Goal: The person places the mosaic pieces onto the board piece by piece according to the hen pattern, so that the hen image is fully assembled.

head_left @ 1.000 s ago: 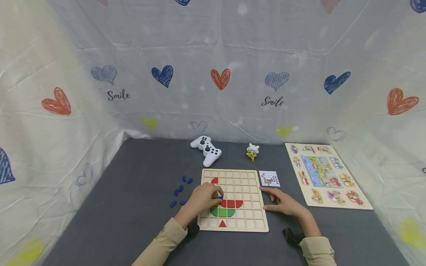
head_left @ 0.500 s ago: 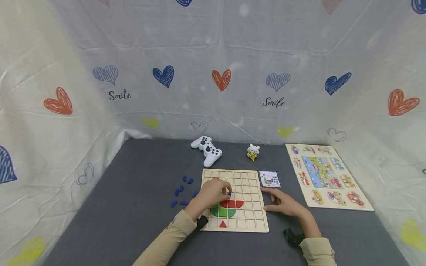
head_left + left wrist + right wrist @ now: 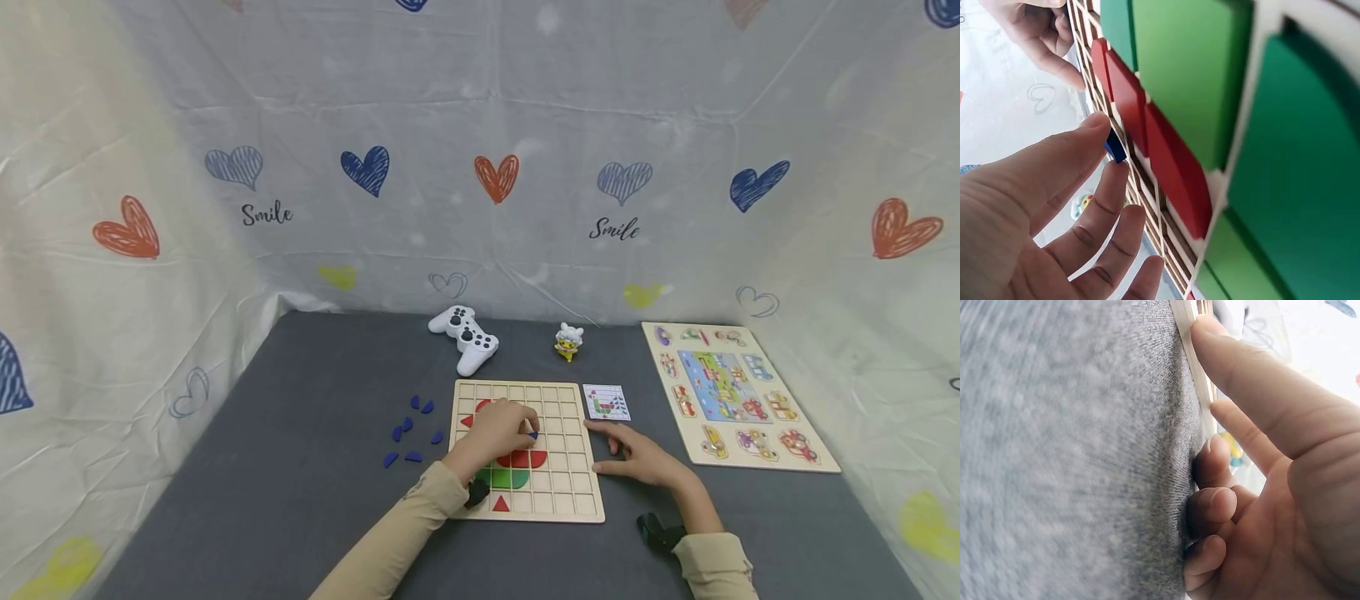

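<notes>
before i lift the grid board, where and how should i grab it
Probably by its left and right rims, one hand coming from each side: the grid board is broad, flat and bears separate coloured pieces, so opposite grips should keep it level. The right hand touches the right rim; the left hand pinches a blue piece.

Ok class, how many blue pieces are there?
8: one blue piece in the left hand, seven on the cloth left of the grid board (two far, three midway, two near). That arm may hide more.
</notes>
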Available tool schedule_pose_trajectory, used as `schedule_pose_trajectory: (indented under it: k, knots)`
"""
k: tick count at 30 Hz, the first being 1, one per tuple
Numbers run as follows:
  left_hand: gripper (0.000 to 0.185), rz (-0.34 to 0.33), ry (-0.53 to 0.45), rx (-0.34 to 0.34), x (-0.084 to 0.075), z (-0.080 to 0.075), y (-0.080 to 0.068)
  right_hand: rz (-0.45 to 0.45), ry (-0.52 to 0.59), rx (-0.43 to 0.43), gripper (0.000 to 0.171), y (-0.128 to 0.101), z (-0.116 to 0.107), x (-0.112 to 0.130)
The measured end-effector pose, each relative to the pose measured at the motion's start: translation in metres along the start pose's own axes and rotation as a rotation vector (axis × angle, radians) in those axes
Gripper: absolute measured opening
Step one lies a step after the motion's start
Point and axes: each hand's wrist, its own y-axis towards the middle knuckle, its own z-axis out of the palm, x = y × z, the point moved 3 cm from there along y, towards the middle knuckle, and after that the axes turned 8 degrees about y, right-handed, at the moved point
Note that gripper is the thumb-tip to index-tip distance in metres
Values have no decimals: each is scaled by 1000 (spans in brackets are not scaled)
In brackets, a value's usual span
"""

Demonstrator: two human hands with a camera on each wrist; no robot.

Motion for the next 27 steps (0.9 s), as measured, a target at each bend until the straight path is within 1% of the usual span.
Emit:
schedule_pose_trajectory:
  k: [7,13,19,23,27]
  knots:
    - [9,4,-33,-15,-5,3,6,-2,1,1,66,0,0,0]
    - [11,2,-60,-20,-6,5,7,0,2,0,66,0,-1,-1]
    - [7,-12,-58,-28,-2,5,6,6,3,0,67,0,-1,-1]
    - [5,-7,-44,-50,0,4,6,12,0,-4,67,0,0,-1]
    - [4,-3,-29,-52,2,4,6,22,5,-1,67,0,0,-1]
